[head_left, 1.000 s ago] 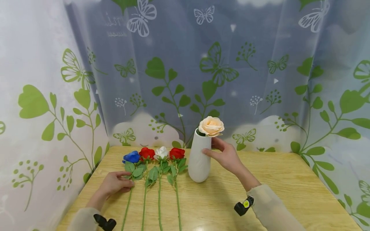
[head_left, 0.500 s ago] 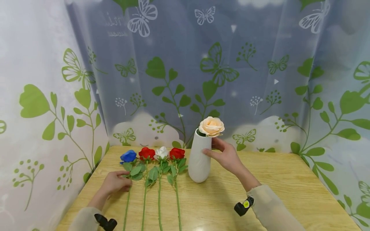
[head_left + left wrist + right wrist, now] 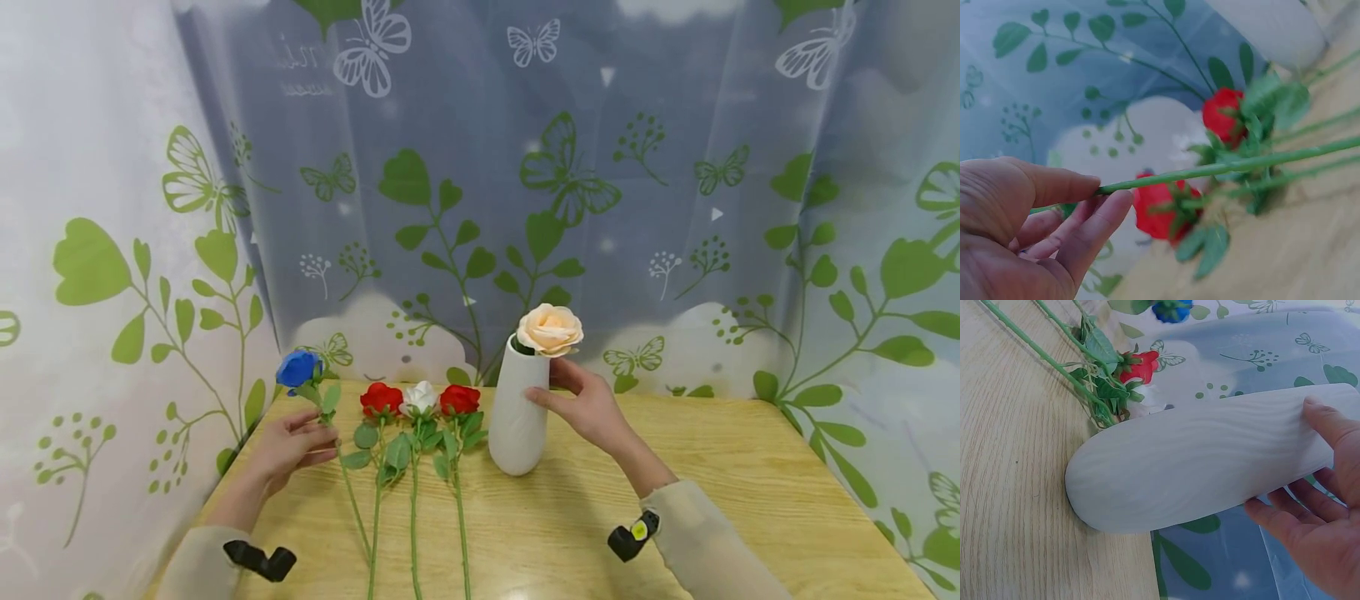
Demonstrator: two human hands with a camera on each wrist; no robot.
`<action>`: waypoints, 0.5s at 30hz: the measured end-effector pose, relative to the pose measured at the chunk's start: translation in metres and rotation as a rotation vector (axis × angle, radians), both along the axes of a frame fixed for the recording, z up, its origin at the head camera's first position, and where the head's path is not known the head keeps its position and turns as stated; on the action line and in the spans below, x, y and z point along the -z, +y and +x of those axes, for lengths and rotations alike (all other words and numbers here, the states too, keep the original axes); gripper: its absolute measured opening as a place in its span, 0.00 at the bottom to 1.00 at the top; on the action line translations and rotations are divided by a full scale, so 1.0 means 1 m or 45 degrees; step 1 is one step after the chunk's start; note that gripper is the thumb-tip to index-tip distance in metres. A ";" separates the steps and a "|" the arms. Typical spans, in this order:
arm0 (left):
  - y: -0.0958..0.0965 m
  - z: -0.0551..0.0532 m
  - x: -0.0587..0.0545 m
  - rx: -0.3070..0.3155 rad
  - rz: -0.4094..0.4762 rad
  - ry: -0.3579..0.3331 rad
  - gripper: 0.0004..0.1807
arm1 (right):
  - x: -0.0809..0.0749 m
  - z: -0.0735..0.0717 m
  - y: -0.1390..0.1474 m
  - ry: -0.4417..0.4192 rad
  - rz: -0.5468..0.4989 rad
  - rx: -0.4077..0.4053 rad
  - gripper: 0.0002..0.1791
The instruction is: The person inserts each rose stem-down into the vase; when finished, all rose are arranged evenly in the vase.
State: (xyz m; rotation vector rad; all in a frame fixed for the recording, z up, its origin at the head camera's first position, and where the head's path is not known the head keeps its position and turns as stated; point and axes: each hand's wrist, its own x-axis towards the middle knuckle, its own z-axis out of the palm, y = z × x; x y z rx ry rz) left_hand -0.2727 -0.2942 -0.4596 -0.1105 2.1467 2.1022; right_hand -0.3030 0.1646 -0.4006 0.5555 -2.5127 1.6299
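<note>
A blue rose (image 3: 298,368) is tilted up off the table at the left. My left hand (image 3: 294,450) pinches its green stem (image 3: 1222,167) between thumb and fingers, just below the leaves. The white ribbed vase (image 3: 517,417) stands upright right of centre, with a peach rose (image 3: 551,330) in its mouth. Around the vase's right side my right hand (image 3: 588,408) holds it, thumb in front and fingers behind; the right wrist view shows this grip on the vase (image 3: 1197,462).
Between the left hand and the vase lie a red rose (image 3: 381,400), a white rose (image 3: 418,398) and another red rose (image 3: 459,400), stems toward the front. They rest on a wood-grain table (image 3: 660,517). A printed curtain (image 3: 465,150) hangs behind.
My left hand has raised the blue rose's head off the table and shifted it left, its stem now slanting. The right hand and the vase have stayed in place.
</note>
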 end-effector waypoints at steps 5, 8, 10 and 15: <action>0.008 0.004 -0.025 -0.026 0.048 0.059 0.46 | 0.001 0.000 0.000 0.003 -0.003 0.000 0.35; 0.012 0.005 -0.039 -0.043 0.102 0.102 0.46 | 0.001 0.000 0.000 0.001 -0.002 0.004 0.35; 0.016 0.004 -0.049 -0.070 0.145 0.140 0.48 | 0.001 0.001 0.000 0.000 0.002 0.006 0.35; 0.029 0.002 -0.075 -0.150 0.276 0.201 0.51 | -0.001 0.001 0.000 0.001 0.002 0.010 0.35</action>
